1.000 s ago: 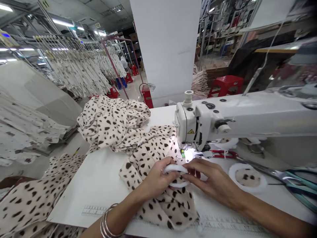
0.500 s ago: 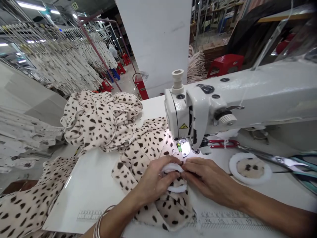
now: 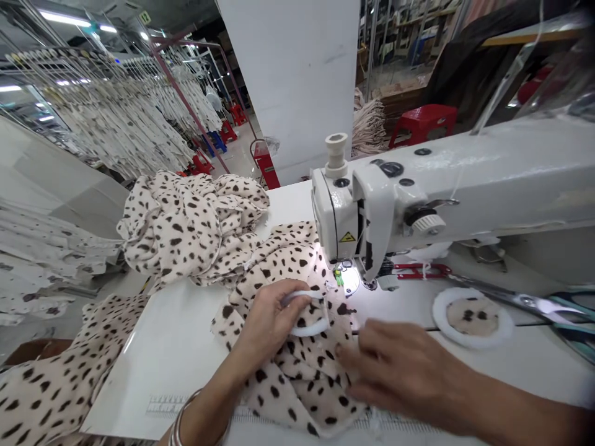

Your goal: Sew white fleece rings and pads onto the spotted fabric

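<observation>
My left hand (image 3: 272,316) is closed on the edge of a spotted fabric piece with a white rim (image 3: 310,328); thumb and fingers pinch its left side. The piece lies over cream cloth with dark brown spots (image 3: 302,378), spread in front of the needle area of a white sewing machine (image 3: 344,217). My right hand (image 3: 395,365) is apart from the piece, over the right edge of the spotted cloth, its fingers smeared by motion. A second round spotted piece with a white rim (image 3: 506,319) lies flat to the right.
Large scissors (image 3: 527,301) and red-handled snips (image 3: 413,271) lie beneath the machine arm. Bunched spotted cloth (image 3: 186,229) sits on the table's far left, and more hangs off the left edge. A printed ruler scale (image 3: 162,404) runs along the front. Behind stands a white pillar (image 3: 297,80).
My right hand has let go of the white-rimmed piece and moved right and down. My left hand has shifted left with the piece. Earlier, the view swung slightly.
</observation>
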A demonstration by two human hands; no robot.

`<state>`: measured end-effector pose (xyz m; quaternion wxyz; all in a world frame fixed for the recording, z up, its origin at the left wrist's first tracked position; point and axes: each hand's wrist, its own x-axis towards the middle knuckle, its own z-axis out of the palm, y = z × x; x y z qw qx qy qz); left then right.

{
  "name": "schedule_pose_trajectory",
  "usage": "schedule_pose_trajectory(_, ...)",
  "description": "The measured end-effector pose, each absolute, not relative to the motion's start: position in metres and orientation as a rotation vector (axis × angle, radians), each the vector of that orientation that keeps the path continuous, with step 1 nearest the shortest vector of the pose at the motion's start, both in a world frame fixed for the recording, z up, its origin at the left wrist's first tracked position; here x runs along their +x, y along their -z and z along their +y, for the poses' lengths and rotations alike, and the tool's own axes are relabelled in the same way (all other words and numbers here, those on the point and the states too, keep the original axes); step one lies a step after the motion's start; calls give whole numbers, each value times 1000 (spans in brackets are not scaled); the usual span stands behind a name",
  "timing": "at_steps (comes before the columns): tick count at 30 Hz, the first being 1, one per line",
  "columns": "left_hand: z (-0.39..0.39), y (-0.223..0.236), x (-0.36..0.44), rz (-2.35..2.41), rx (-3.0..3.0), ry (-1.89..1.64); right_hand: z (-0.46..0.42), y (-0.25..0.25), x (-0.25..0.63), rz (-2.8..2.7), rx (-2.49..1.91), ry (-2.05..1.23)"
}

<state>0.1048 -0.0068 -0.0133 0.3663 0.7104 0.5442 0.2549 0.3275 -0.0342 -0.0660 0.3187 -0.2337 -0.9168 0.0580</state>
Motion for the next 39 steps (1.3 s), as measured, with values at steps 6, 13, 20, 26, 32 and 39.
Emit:
schedule_pose_trajectory(6, 3, 16, 102, 1419, 1880, -506, -52, 69, 327, -2588, -513, -336)
schedule_pose_trajectory(13, 16, 3, 102, 1434, 1807, -519, -28, 66, 340, -2336, -819, -251)
schedule_pose_trajectory(20, 16, 17, 126, 1350, 1779, -458, -40, 75, 327, -2484, -665, -213)
schedule_pose_trajectory(26, 15, 34, 135, 1417, 1833, -483, -40, 75, 325, -2454, -676, -254)
schedule_pose_trajectory(32, 16, 37, 138, 1491, 1863, -511, -39, 76, 324, -2440, -689, -270)
schedule_pose_trajectory(39, 14, 44, 136, 1493, 1931, -559, -39, 77, 324, -2456, -689, -315)
